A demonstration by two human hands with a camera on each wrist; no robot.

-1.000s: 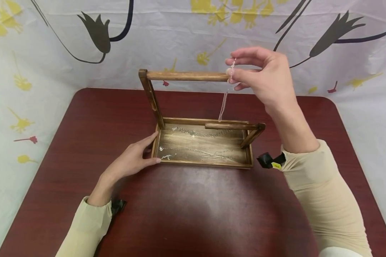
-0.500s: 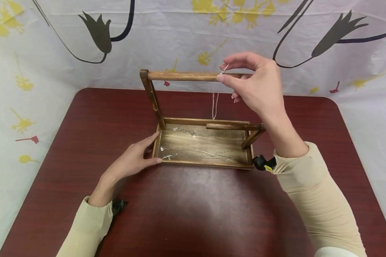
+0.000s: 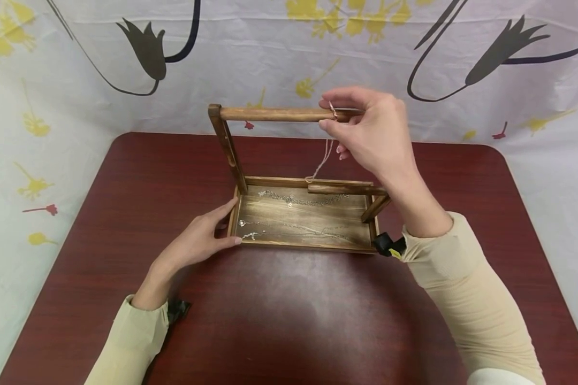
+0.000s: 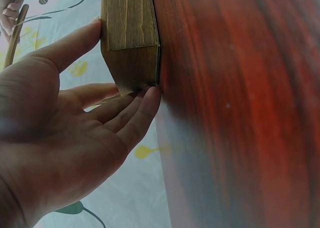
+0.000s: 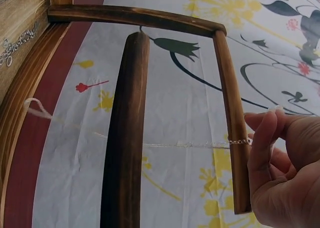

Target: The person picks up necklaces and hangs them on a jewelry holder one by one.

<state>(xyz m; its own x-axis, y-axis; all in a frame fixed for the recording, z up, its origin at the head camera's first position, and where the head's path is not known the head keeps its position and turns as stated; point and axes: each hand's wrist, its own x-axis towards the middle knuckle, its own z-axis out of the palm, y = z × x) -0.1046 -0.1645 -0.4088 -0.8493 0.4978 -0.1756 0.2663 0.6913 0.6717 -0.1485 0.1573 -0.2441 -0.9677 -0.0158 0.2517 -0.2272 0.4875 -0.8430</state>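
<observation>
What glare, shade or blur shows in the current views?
Head: pale glare on the glossy dark-red table, fine silver chains hard to resolve; left wrist: left hand shaded, table hazy bluish lower down; right wrist: thin pale chain necklace soft, faintest near its looped end.

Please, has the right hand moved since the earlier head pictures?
Yes. In the head view, the right hand has moved left along the upper wooden bar, closer to the bar's post, and slightly lower in the picture.

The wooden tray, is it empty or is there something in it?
Not empty: the head view shows silvery chains spread lengthwise inside the wooden tray.
</observation>
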